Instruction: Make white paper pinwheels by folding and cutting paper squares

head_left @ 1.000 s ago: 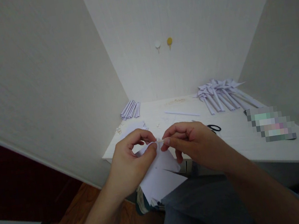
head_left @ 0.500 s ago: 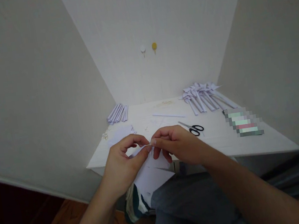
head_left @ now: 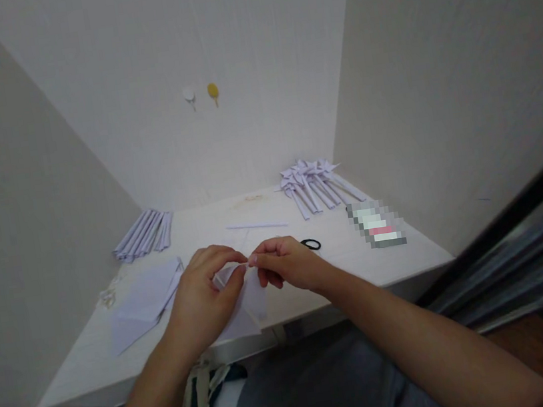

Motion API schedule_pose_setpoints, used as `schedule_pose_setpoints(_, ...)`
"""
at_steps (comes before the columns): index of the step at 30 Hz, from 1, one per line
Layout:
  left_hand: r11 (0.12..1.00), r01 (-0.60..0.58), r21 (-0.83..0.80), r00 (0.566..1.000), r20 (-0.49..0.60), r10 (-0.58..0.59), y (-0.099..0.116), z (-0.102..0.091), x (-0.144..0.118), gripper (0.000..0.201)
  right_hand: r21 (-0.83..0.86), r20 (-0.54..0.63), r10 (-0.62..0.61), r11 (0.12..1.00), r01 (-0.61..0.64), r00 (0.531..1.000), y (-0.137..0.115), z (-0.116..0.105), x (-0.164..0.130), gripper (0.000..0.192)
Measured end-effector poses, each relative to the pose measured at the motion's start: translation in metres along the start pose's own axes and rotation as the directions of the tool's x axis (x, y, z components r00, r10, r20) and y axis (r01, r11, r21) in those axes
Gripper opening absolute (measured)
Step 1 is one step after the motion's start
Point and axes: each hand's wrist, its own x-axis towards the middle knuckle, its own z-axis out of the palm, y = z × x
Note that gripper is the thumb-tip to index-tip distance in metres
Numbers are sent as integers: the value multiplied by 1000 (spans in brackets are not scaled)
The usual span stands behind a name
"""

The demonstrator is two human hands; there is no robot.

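1. The left hand (head_left: 208, 294) pinches the folded white paper (head_left: 242, 322) near its upper edge, thumb against forefinger, the other fingers curled behind.
2. The right hand (head_left: 286, 265) meets it there, thumb and forefinger pressed together on a thin pale bit (head_left: 246, 263) – too small to name – with its remaining fingers bent loosely below.
3. The paper hangs from that pinch at the front edge of the white table (head_left: 353, 279), its lower corners loose. It looks very light, thin and springy: I would expect it to crease readily, and to tear if tugged. The best hold is probably where the folds gather, with fingertips only, leaving the flat points uncrushed.
4. Just left of the left hand lies a stack of paper sheets (head_left: 146, 298), with small pale loops (head_left: 107, 298) beside it.
5. Near the right hand, a black scissor handle (head_left: 311, 244) shows; the blades are hidden.
6. Beyond the hands rests a single paper tube (head_left: 256, 226). Farther back, a bundle of tubes (head_left: 142, 235) lies at left and paper pinwheels (head_left: 310, 174) at right, with a pixelated slab (head_left: 378, 223) nearer than the pinwheels.
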Motion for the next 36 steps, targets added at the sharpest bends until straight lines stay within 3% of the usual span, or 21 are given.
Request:
schedule_pose_setpoints(7,991,-77,109,996,-44,82,-38,31,50,10,-115,-48,-29,993,24,998,2,-42,56,12)
schedule_pose_setpoints(13,999,-26,-23,998,-51,25,-84,71,76,6,-197,-53,-27,980,16,998,28,-75,103,11)
schedule_pose_setpoints(15,998,-26,-65,999,-30,24,-90,77,77,6,-227,-51,-99,970,85,994,37,-81,106,11)
schedule_pose_setpoints(18,997,-2,-81,999,-38,-1,-90,78,73,7,-336,-58,-232,920,200,971,43,-83,101,19)
schedule_pose_setpoints(24,997,-4,-76,998,-59,-1,-85,83,65,7,-480,-79,-330,840,254,941,41,-74,90,13)
schedule_pose_setpoints(31,988,-55,-141,990,-140,35,-84,90,60,5,-383,-153,-231,910,158,961,39,-70,87,19)
schedule_pose_setpoints(36,974,-57,-219,987,-162,21,-80,91,58,4,-330,-162,-234,928,171,959,37,-69,85,18)
